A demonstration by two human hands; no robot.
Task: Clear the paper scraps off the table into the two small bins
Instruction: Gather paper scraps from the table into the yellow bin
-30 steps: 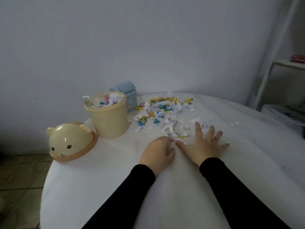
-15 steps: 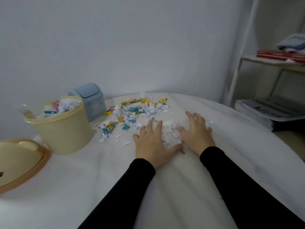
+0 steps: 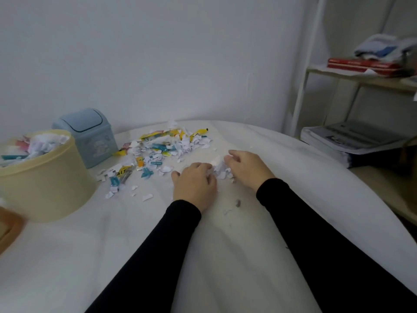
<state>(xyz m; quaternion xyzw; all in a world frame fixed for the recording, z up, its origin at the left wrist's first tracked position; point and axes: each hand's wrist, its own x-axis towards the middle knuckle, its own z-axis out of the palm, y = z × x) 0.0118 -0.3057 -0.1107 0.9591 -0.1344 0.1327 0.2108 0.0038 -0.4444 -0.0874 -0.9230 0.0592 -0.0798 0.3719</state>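
Both hands have drawn closer since the earlier frame, bunching a white clump between them. Left hand and right hand curl their fingers round that clump, each grip grasping it on the white surface. More scraps, white, yellow and teal, lie scattered to the far left. Near them stand the blue bin, lid closed, and the cream bin, already heaped with paper.
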